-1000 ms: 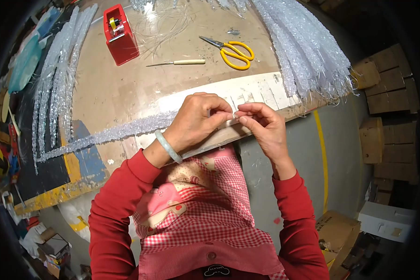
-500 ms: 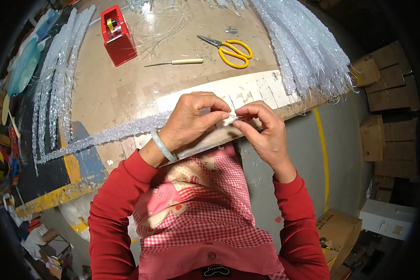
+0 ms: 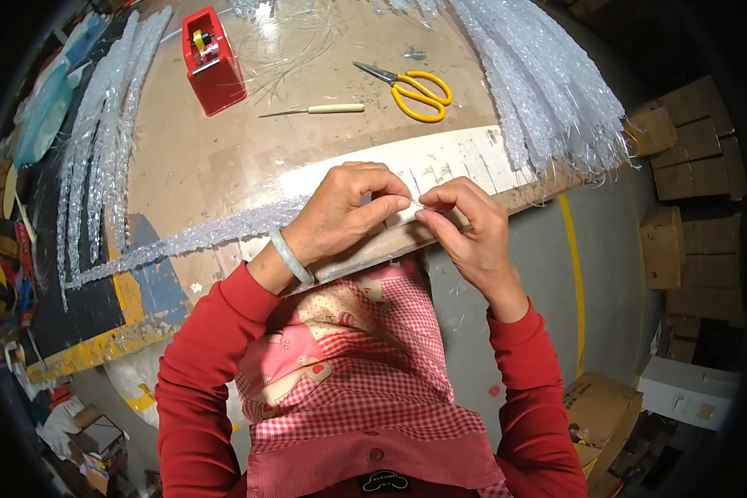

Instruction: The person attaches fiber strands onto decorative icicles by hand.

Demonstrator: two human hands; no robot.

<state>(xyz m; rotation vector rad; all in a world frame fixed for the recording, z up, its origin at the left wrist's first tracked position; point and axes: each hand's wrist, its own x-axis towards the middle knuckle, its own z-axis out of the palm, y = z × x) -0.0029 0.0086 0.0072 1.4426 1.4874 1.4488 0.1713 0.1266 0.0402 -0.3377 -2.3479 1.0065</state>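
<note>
Closely pinching a tiny pale bit (image 3: 415, 202) in left grip (image 3: 409, 202), with right grip (image 3: 421, 206) nearly closed just beside, hold unclear; with one glittery strip (image 3: 199, 237) leftward, one awl (image 3: 336, 109) and one pair of scissors (image 3: 400, 80) beyond.

No txt legible. Blk patch (image 3: 385, 483) nr apron (image 3: 349, 432) button (image 3: 376, 455): wht outline w/ tiny lettering, illeg. Cardboard box (image 3: 596, 397), R: dark print, blurred. Wht strip (image 3: 465, 151): tiny print, unreadable.
</note>
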